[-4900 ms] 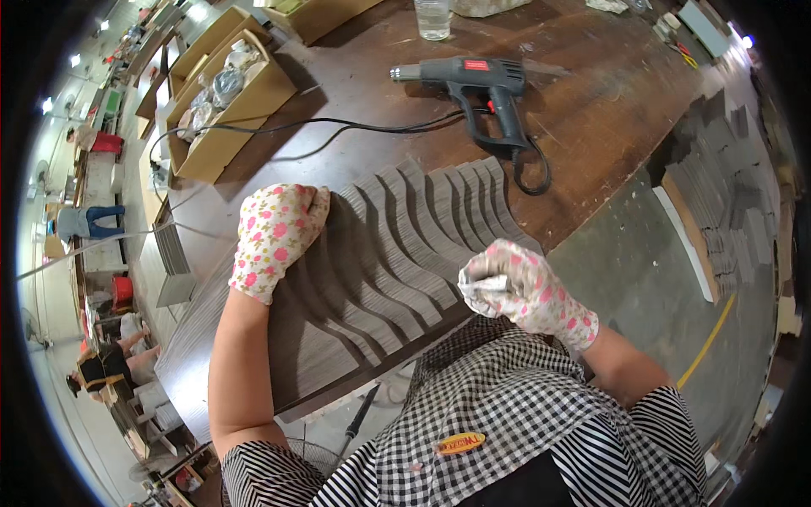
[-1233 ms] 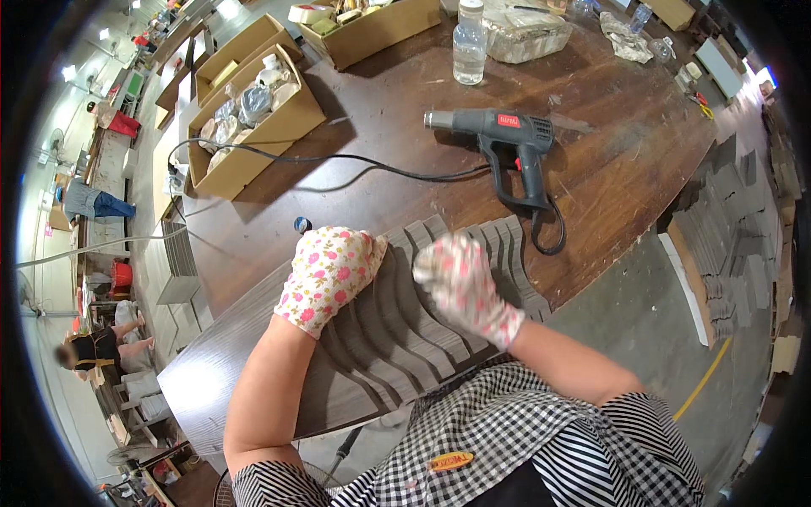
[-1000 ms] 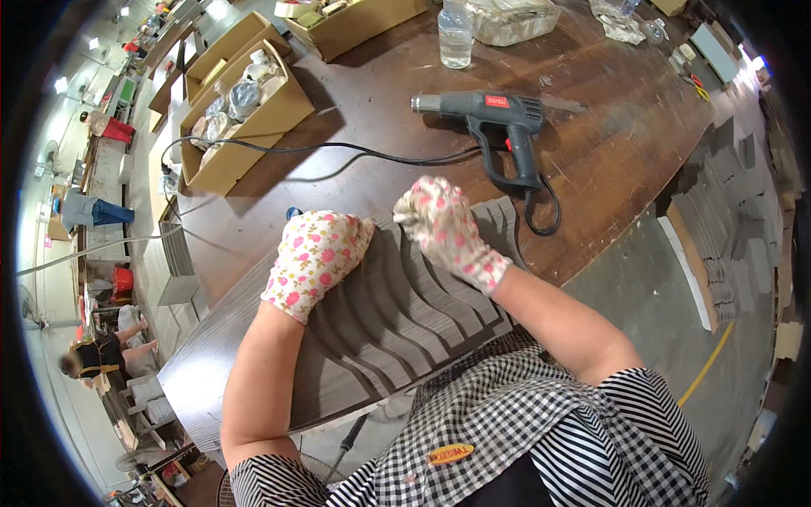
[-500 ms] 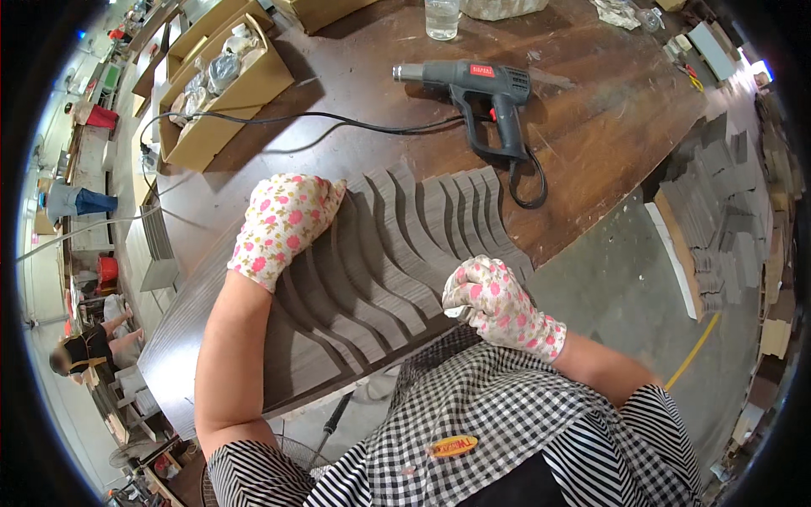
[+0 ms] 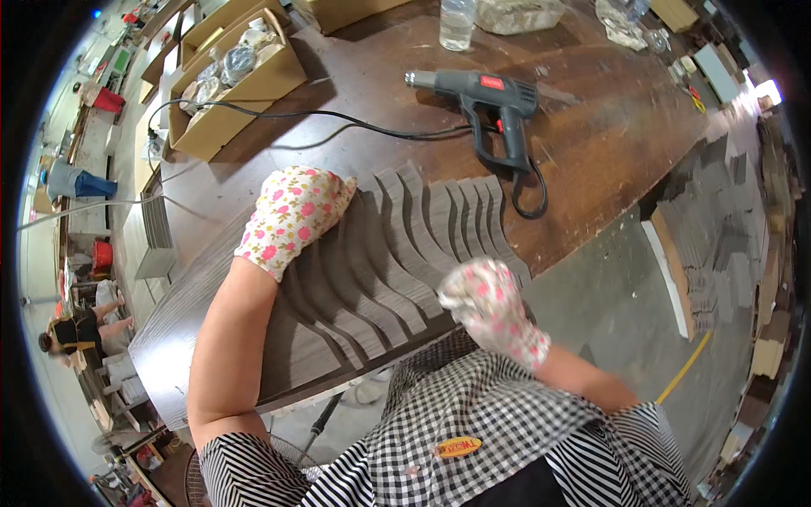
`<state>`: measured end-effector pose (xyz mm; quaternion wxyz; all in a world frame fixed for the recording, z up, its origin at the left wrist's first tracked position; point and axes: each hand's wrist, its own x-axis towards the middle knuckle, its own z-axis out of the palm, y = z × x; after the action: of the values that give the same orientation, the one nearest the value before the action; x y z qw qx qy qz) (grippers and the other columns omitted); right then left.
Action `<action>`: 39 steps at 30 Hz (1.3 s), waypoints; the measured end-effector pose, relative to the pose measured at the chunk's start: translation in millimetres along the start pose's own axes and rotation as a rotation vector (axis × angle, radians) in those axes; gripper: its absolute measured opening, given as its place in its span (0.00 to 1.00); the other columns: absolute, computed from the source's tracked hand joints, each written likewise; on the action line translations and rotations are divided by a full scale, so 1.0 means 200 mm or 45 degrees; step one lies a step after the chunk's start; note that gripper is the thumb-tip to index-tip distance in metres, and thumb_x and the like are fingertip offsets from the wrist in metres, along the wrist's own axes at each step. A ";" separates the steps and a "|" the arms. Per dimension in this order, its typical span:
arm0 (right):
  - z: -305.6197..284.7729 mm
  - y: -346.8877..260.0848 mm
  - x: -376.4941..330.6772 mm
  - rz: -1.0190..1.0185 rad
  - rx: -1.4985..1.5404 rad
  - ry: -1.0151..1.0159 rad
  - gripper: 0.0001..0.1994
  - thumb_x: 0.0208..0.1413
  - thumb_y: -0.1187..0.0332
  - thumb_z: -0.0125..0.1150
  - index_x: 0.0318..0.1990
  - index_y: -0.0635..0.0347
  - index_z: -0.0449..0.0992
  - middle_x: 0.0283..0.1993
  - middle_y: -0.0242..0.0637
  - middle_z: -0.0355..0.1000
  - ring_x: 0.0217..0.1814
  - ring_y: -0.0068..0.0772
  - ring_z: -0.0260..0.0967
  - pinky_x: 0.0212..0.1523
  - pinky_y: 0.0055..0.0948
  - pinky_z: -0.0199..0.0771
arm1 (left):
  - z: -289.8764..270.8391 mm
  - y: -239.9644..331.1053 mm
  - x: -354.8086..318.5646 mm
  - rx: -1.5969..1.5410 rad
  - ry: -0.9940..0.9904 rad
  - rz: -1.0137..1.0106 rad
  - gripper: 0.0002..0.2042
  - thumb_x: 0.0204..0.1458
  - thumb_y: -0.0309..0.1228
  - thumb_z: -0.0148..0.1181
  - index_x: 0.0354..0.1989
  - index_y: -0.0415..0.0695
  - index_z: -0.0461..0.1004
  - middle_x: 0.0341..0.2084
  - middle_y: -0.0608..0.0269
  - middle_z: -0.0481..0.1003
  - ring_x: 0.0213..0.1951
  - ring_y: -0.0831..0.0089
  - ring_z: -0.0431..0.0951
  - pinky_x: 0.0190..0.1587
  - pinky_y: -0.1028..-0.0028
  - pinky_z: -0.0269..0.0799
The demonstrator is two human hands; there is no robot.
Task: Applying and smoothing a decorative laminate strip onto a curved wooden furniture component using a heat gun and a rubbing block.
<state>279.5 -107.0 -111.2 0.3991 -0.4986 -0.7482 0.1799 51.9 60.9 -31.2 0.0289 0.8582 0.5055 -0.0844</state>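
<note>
Several wavy-edged, grey wood-grain strips [image 5: 390, 283] lie overlapped in a fanned row along the near side of the brown table. My left hand [image 5: 296, 215], in a white glove with pink flowers, rests closed on the far left part of the row; its fingertips are tucked out of sight. Over the near right end of the strips is my right hand [image 5: 490, 308], in a matching glove and smeared by motion. Its fingers are curled together, and whatever they may hold is hidden. A dark grey heat gun [image 5: 507, 101] lies beyond the strips.
A cardboard box [image 5: 198, 139] of wrapped items stands at the far left, with the heat gun's black cord [image 5: 363, 125] running past it. A clear cup [image 5: 457, 29] stands at the back. Stacked grey pieces [image 5: 718, 228] sit right of the table, past the floor [image 5: 600, 296].
My right hand has shifted slightly left and blurs with movement. My left hand stays closed at the same place on the strips. The whole view has tilted a little.
</note>
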 end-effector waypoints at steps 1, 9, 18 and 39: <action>-0.01 0.02 -0.08 0.018 0.034 -0.054 0.09 0.40 0.75 0.62 0.31 0.51 0.77 0.32 0.32 0.70 0.38 0.38 0.68 0.39 0.38 0.64 | 0.01 0.00 0.01 -0.061 0.017 -0.005 0.23 0.60 0.44 0.47 0.21 0.41 0.79 0.20 0.48 0.75 0.28 0.50 0.77 0.34 0.58 0.72; -0.07 -0.01 -0.13 0.719 0.944 -0.017 0.08 0.46 0.74 0.63 0.36 0.61 0.79 0.35 0.35 0.72 0.40 0.36 0.71 0.42 0.35 0.71 | 0.01 -0.01 0.01 -0.093 -0.006 -0.028 0.22 0.59 0.42 0.47 0.21 0.40 0.78 0.20 0.49 0.75 0.28 0.50 0.77 0.34 0.59 0.73; 0.13 0.17 0.24 0.000 0.151 0.002 0.09 0.42 0.74 0.62 0.33 0.51 0.75 0.32 0.33 0.67 0.38 0.38 0.67 0.38 0.38 0.66 | 0.02 -0.03 0.04 -0.017 0.029 0.053 0.22 0.59 0.43 0.47 0.20 0.40 0.78 0.19 0.48 0.74 0.27 0.49 0.76 0.33 0.57 0.71; -0.23 0.15 -0.20 -0.060 0.214 -0.547 0.08 0.42 0.76 0.60 0.30 0.49 0.75 0.37 0.29 0.73 0.47 0.35 0.71 0.50 0.36 0.68 | -0.03 -0.01 0.03 0.023 -0.048 -0.001 0.21 0.61 0.43 0.47 0.26 0.41 0.79 0.21 0.46 0.74 0.28 0.47 0.76 0.35 0.57 0.71</action>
<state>340.5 -135.4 -120.1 0.2749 -0.3964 -0.8097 0.3342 53.3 67.8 -27.2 0.0306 0.8565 0.5044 -0.1051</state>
